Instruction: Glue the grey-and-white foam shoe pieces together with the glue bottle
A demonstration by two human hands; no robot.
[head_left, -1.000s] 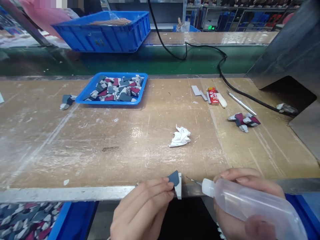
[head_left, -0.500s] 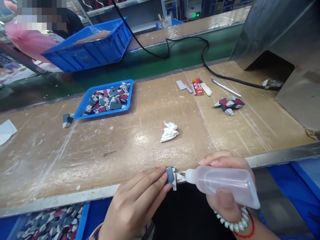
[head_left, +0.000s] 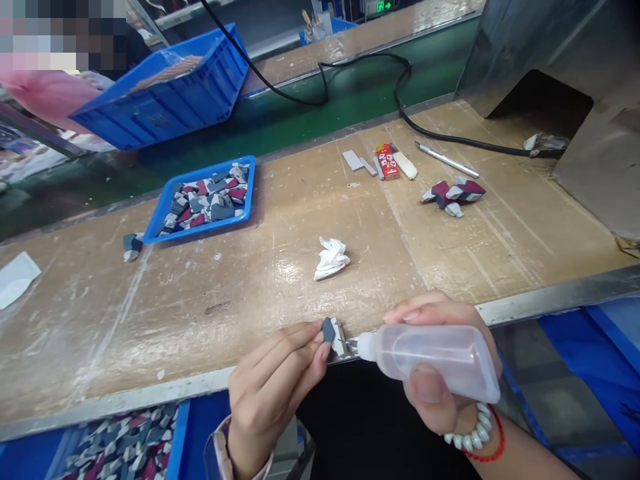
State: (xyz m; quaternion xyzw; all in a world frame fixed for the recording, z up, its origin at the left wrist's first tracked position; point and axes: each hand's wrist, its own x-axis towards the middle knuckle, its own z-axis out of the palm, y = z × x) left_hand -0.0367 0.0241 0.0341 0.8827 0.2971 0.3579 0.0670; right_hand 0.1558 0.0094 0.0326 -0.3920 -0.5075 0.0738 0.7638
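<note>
My left hand (head_left: 273,393) pinches a small grey and white piece (head_left: 332,333) at the front edge of the wooden workbench (head_left: 250,287). My right hand (head_left: 440,373) is wrapped round a clear squeeze bottle (head_left: 435,357) lying sideways. Its thin needle tip touches the small piece. A beaded bracelet and a red string sit on my right wrist.
A blue tray (head_left: 200,230) of grey, red and white pieces sits at the back left. A crumpled white tissue (head_left: 330,259) lies mid-bench. A red lighter (head_left: 387,162), a knife (head_left: 447,160) and a few pieces (head_left: 453,193) lie at right. A metal housing (head_left: 565,80) stands far right. A blue bin (head_left: 125,447) sits below.
The bottle's tip has closed on the piece in my left hand. The view has tilted and shifted, so the bench runs more slanted.
</note>
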